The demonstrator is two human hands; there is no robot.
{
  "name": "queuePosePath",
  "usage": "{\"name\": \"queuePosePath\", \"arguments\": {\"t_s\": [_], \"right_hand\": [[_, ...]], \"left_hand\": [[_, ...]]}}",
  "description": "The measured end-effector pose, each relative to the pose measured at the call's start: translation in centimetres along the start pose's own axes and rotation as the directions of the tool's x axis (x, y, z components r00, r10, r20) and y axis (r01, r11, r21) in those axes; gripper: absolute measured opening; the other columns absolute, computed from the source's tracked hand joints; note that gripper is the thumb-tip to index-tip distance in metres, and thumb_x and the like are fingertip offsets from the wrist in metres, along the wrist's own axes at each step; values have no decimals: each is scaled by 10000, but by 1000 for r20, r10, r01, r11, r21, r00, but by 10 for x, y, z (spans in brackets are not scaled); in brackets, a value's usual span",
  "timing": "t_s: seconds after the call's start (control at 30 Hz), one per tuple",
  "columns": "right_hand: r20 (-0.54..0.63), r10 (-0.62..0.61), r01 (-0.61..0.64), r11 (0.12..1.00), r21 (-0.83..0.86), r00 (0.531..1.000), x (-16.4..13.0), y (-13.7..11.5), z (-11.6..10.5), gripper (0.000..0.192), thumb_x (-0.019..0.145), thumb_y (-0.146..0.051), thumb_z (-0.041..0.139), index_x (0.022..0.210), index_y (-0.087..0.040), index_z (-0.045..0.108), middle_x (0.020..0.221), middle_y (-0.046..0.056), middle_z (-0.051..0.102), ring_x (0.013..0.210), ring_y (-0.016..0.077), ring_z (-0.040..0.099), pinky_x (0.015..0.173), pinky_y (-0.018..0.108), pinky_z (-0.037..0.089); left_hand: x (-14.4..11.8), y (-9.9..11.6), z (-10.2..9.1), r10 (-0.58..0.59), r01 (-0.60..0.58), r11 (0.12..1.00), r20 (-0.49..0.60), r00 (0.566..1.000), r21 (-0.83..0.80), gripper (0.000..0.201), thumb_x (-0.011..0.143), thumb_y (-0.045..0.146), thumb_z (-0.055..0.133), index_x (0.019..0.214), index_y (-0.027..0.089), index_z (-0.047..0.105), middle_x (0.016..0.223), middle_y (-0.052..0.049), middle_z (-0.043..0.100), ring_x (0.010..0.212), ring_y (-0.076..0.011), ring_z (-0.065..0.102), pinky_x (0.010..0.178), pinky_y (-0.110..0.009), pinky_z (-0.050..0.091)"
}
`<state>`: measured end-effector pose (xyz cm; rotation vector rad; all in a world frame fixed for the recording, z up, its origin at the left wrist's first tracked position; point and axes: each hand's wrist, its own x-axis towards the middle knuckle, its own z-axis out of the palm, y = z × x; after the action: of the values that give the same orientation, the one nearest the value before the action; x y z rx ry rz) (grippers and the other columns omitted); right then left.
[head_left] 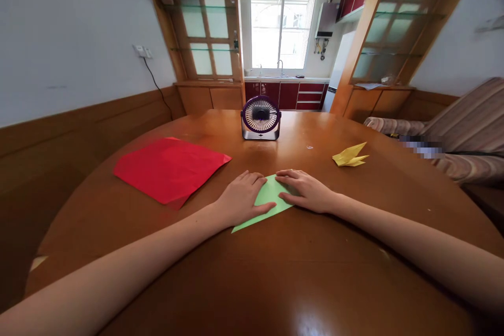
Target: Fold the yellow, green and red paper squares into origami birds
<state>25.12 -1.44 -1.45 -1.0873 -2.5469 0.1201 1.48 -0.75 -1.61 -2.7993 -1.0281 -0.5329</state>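
Observation:
A folded piece of light green paper lies flat on the round wooden table in front of me. My left hand lies palm down on its left part, fingers spread and pressing on it. My right hand rests flat on its right part, fingertips meeting the left hand near the top corner. Neither hand grips the paper; both press it against the table.
A stack of red paper sheets lies to the left. A folded yellow paper figure sits at the right. A small purple desk fan stands at the far middle. A striped sofa is beyond the table's right edge.

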Motion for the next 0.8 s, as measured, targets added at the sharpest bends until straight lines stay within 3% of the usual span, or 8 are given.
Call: {"name": "queuePosePath", "arguments": {"t_s": [0.13, 0.33, 0.43, 0.57, 0.67, 0.8], "right_hand": [[36, 49, -47, 998, -44, 998, -1, 1, 2, 653, 935, -519, 460, 1415, -77, 437, 1464, 203, 420, 1328, 331, 436, 1096, 499, 374], [11, 72, -72, 996, -56, 997, -2, 2, 4, 712, 912, -581, 461, 1429, -92, 424, 1477, 209, 400, 1361, 338, 399, 1108, 526, 346], [-14, 69, -70, 995, -65, 998, -3, 0, 1, 689, 897, -570, 499, 1400, -101, 464, 1427, 205, 469, 1323, 339, 441, 1094, 521, 350], [-30, 74, -75, 996, -48, 997, -3, -2, -9, 685, 847, -575, 574, 1375, -146, 496, 1299, 181, 573, 1204, 339, 530, 1034, 521, 389], [31, 105, -103, 993, -49, 994, 0, -3, -19, 733, 807, -585, 614, 1381, -145, 490, 1258, 182, 585, 1168, 355, 541, 1003, 525, 401], [184, 159, -148, 987, -70, 970, 11, -4, -33, 779, 754, -597, 666, 1376, -155, 505, 1288, 175, 562, 1147, 367, 549, 973, 499, 427]], "left_hand": [[-5, -2, 5, -21, 17, 999, 98, 995, 39, 814, 868, 704, 413, 1382, 72, 439, 1441, -198, 454, 1348, -300, 413, 1156, -477, 221], [-7, -2, 2, 7, -12, 1000, 211, 977, 18, 965, 863, 764, 296, 1466, 10, 296, 1528, -238, 264, 1438, -312, 250, 1161, -496, 209], [-8, -4, -4, 75, -75, 997, 149, 986, -5, 898, 861, 738, 378, 1427, 40, 393, 1491, -232, 360, 1404, -322, 325, 1150, -508, 254], [-9, -11, -14, 258, -257, 965, 10, 966, -53, 529, 939, 532, 467, 1254, 130, 602, 1239, -156, 616, 1185, -275, 568, 1095, -480, 374], [-11, -16, -18, 353, -355, 930, -33, 935, -99, 392, 969, 425, 469, 1191, 153, 645, 1157, -126, 642, 1101, -240, 607, 1022, -420, 460], [-11, -18, -17, 371, -377, 918, -63, 926, -124, 372, 968, 410, 483, 1156, 142, 659, 1150, -127, 641, 1090, -239, 606, 979, -389, 484]]}}
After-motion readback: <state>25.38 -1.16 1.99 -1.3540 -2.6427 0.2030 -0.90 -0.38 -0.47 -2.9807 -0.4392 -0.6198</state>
